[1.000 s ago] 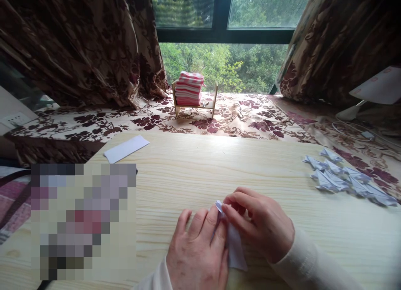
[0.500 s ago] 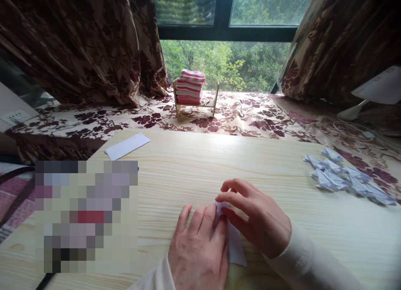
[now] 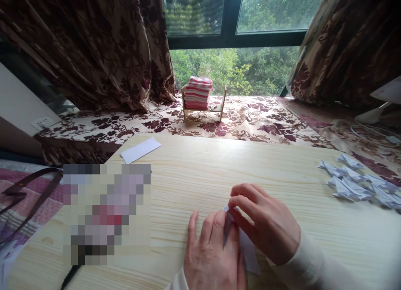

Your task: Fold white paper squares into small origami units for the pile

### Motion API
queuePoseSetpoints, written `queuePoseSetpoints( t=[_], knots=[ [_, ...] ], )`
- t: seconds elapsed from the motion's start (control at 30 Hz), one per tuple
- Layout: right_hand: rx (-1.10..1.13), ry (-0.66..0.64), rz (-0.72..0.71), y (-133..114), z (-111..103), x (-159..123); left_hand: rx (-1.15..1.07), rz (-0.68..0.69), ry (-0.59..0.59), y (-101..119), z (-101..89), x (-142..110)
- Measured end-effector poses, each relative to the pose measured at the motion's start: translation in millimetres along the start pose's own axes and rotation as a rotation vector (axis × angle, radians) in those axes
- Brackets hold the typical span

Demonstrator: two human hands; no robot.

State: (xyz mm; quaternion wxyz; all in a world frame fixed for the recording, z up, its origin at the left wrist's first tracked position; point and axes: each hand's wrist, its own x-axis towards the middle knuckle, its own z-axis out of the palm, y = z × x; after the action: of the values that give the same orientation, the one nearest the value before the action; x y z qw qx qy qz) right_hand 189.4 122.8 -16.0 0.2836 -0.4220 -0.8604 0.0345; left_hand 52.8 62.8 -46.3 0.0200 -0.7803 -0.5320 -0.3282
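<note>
My left hand (image 3: 213,250) lies flat with fingers spread, pressing a white paper strip (image 3: 249,252) onto the wooden table. Part of the strip shows between its fingers, and the lower end sticks out to the right. At the strip's far end, thumb and fingertips of my right hand (image 3: 266,223) pinch a folded-over corner. Much of the fold is hidden under both hands. Off to the right lies a group of folded white paper pieces (image 3: 351,183), pointed in shape.
Near the table's far left edge lies a stack of white paper strips (image 3: 140,150). A pixelated area covers something on the left, with a black cable (image 3: 70,277) below it. Beyond the table (image 3: 175,177), a small wooden rack (image 3: 224,104) bears folded pink-and-white cloths (image 3: 198,94).
The camera view has turned slightly left, so everything appears shifted right. Both hands keep nearly the same pose on the strip; my right fingertips stay at its far end.
</note>
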Motion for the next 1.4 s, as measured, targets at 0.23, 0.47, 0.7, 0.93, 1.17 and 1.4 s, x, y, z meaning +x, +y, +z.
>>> queuePoseSetpoints(
  t=[0.23, 0.47, 0.7, 0.93, 1.17, 1.4],
  knots=[
    [-0.047, 0.031, 0.037, 0.3, -2.1, -0.1, 0.019, -0.044, 0.001, 3.7, 0.4, -2.7],
    [0.032, 0.011, 0.073, 3.8, -4.1, -4.5, 0.025, -0.034, -0.008, 2.5, -0.1, -2.6],
    [-0.019, -0.015, 0.07, 2.0, -0.7, -2.4, 0.016, -0.043, -0.007, 3.9, 0.0, -3.0],
    [-0.065, -0.132, 0.135, 3.4, -0.1, -1.1, 0.022, -0.06, -0.039, 4.5, -0.3, -4.2],
    [-0.034, -0.149, 0.149, 6.4, -3.8, -2.4, 0.028, -0.061, -0.06, 5.5, -2.6, -3.1],
    [-0.043, -0.129, 0.053, 3.3, -5.2, -0.7, 0.005, -0.063, -0.049, 5.8, -3.6, -2.2]
  ],
)
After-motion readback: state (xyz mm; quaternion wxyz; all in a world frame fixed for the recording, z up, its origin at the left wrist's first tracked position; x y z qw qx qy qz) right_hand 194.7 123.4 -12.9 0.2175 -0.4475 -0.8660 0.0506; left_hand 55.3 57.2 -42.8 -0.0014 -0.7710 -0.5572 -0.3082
